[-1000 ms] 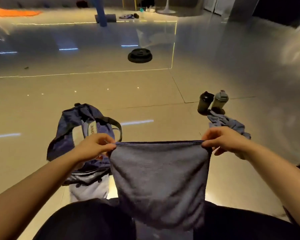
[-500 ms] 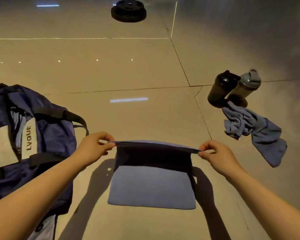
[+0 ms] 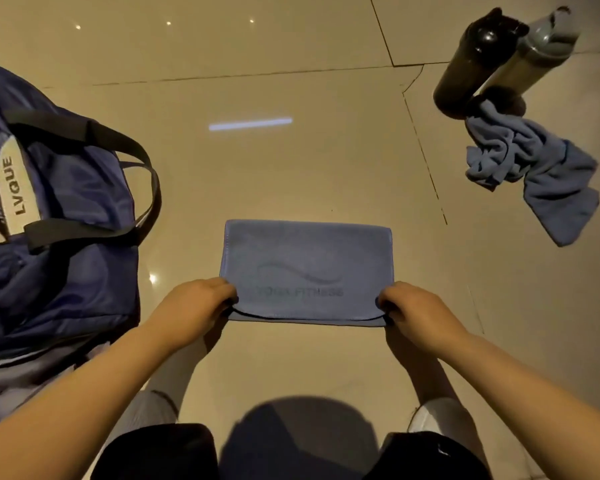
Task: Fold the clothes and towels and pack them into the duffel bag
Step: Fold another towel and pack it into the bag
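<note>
Blue towel pinched in both hands

one head-worn camera looks steeply down, close over the tiled floor.

A folded blue terry towel lies flat on the glossy beige tiled floor at the centre of the frame, with a faint wave logo and lettering on its top layer. The left hand pinches the towel's lower left corner and the right hand pinches its lower right corner, fingers curled over the edge. At the left edge of the frame sits a navy nylon duffel bag with dark strap handles and a pale "LVQUE" label. In the upper right, a crumpled blue cloth lies touching a black shaker bottle and a grey-lidded bottle.
</note>
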`<state>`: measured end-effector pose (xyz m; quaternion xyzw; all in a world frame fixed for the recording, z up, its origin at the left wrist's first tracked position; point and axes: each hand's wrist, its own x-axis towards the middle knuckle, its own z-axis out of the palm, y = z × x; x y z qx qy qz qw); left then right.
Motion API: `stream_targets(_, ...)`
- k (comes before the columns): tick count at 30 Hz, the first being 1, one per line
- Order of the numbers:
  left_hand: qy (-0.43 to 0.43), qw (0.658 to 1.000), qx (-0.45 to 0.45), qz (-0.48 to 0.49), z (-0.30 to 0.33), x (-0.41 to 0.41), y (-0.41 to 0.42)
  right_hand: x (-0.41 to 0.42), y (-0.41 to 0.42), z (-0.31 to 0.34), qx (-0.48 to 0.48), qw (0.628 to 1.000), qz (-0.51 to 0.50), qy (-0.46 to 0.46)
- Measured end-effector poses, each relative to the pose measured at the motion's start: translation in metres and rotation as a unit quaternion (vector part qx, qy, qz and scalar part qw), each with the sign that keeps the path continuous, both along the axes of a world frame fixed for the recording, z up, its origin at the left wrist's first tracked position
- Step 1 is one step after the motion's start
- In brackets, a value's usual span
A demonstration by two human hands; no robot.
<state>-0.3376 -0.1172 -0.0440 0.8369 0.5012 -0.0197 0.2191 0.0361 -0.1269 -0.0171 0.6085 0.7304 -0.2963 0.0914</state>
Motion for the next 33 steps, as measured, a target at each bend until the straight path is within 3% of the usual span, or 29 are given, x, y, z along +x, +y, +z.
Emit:
stream_targets(5,-0.058,0.994,0.072,0.065,0.021,0.001,0.000,0.001,-0.004,0.012,0.106,0.992,-0.049,0.055)
stream_targets(10,-0.047,0.995,0.087,0.008,0.020,-0.014,-0.012,0.001,-0.019,0.014,0.148,0.986,0.014,0.069)
stream_targets(14,-0.001,0.996,0.086,-0.029,-0.001,-0.004,-0.025,0.001,-0.026,-0.012,0.078,0.996,0.031,0.003)
stream_targets(20,0.110,0.978,0.161,-0.076,-0.005,0.004,-0.029,-0.005,-0.026,-0.021,0.184,0.959,0.180,-0.121)
stream_targets(23,0.129,0.971,0.180,-0.088,-0.007,0.005,-0.029,-0.004,-0.022,-0.021,0.206,0.947,0.204,-0.141)
stream_targets(25,0.086,0.983,0.154,-0.057,-0.002,0.004,-0.028,-0.008,-0.019,-0.013,0.170,0.961,0.175,-0.133)
stream_targets(27,0.022,0.995,0.091,-0.017,0.013,0.004,-0.027,-0.006,-0.013,0.005,0.095,0.985,0.075,-0.122)
stream_targets(29,-0.065,0.997,0.003,0.032,0.039,0.004,-0.027,0.004,-0.004,0.030,-0.084,0.995,-0.048,-0.029)
stream_targets(31,-0.192,0.964,-0.138,0.126,0.071,0.006,-0.026,0.020,0.005,0.057,-0.211,0.965,-0.123,0.092)
stream_targets(33,-0.308,0.896,-0.251,0.200,0.098,0.006,-0.022,0.035,0.010,0.085,-0.258,0.941,-0.156,0.153)
